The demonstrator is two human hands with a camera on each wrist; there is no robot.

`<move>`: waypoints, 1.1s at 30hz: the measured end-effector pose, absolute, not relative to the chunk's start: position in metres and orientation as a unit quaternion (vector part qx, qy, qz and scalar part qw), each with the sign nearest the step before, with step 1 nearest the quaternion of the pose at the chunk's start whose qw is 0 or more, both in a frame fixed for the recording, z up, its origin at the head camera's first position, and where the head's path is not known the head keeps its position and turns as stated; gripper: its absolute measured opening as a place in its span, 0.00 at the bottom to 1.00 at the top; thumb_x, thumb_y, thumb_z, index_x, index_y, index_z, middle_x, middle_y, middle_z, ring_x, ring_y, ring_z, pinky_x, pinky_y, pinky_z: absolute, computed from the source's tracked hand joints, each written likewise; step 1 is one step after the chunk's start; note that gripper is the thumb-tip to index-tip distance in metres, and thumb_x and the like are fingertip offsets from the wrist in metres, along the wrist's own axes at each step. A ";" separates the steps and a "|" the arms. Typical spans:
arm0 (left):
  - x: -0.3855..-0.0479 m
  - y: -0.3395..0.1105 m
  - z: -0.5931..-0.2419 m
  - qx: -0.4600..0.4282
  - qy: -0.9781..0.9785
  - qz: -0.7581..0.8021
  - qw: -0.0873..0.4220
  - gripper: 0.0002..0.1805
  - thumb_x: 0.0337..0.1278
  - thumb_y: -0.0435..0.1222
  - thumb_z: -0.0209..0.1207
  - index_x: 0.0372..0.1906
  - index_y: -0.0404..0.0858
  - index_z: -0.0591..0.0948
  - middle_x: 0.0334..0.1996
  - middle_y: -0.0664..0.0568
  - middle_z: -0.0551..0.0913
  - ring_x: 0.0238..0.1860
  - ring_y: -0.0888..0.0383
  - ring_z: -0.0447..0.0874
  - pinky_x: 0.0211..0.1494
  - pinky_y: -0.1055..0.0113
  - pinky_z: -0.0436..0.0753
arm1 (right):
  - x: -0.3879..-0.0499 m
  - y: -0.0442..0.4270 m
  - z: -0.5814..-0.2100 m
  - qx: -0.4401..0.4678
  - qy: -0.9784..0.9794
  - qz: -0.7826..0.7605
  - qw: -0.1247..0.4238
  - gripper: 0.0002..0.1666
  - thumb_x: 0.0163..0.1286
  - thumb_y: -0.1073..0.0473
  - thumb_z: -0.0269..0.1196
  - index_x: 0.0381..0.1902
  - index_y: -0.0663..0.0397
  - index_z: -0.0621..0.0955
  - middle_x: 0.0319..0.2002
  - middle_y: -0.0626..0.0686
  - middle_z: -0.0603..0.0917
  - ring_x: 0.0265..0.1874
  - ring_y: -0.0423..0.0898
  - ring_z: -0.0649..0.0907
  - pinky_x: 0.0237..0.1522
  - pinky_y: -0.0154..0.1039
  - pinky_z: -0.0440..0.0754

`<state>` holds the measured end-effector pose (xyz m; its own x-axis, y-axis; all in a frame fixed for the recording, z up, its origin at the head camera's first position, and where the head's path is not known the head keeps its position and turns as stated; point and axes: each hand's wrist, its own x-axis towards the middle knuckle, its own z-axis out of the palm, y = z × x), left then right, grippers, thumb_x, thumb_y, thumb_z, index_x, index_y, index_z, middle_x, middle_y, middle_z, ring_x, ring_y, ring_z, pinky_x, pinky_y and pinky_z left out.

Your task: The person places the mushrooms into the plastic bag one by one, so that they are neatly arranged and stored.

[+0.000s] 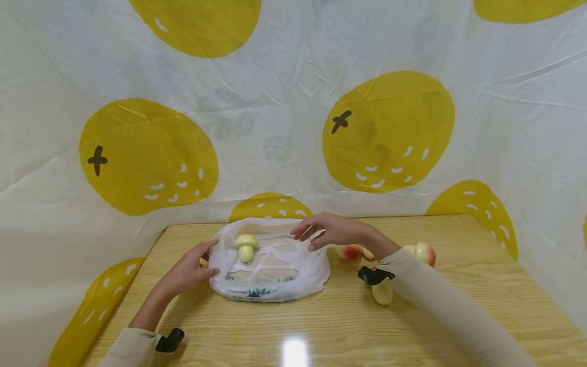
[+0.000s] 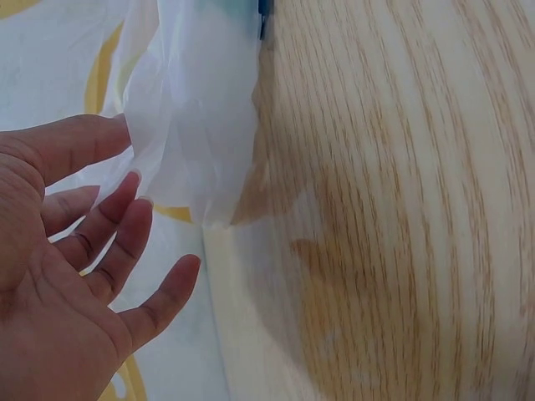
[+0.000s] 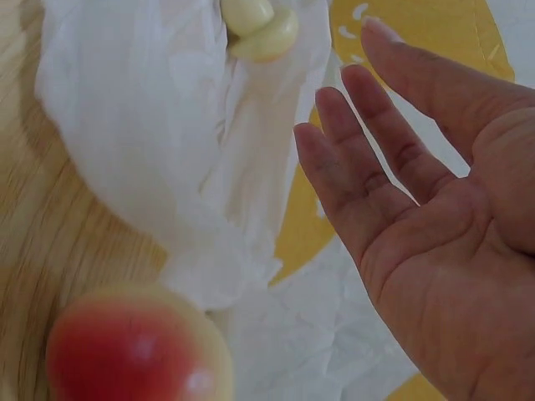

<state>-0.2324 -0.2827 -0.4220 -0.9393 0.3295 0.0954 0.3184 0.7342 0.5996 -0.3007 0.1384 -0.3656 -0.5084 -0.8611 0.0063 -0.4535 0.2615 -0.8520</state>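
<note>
A white plastic bag lies spread with its mouth open on the wooden table, a pale yellow mushroom-shaped piece inside it. At the bag's left edge is the left hand, fingers apart; in the left wrist view the thumb of that hand meets the white plastic. Over the bag's right side hovers the right hand, fingers loosely extended and holding nothing. The right wrist view shows this hand beside the bag, palm bare, with a red and cream round piece below.
Right of the bag, partly behind the right forearm, lie a red and yellow piece, a flat yellow piece and another red-tipped piece. A patterned cloth hangs behind the wooden table.
</note>
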 end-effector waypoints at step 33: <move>-0.234 -0.283 -0.424 0.169 0.933 0.316 0.019 0.42 0.58 0.34 0.71 0.75 0.29 0.64 0.53 0.43 0.78 0.49 0.51 0.75 0.48 0.59 0.77 | -0.314 0.239 -0.375 -0.408 0.810 -0.371 0.200 0.27 0.64 0.72 0.67 0.62 0.61 0.81 0.62 0.62 0.80 0.64 0.63 0.76 0.64 0.67 0.70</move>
<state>-0.2339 -0.2832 -0.4242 -0.9421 0.3274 0.0721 0.3039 0.7431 0.5961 -0.3142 0.2390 -0.3754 -0.5866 -0.8096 -0.0209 -0.5135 0.3917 -0.7634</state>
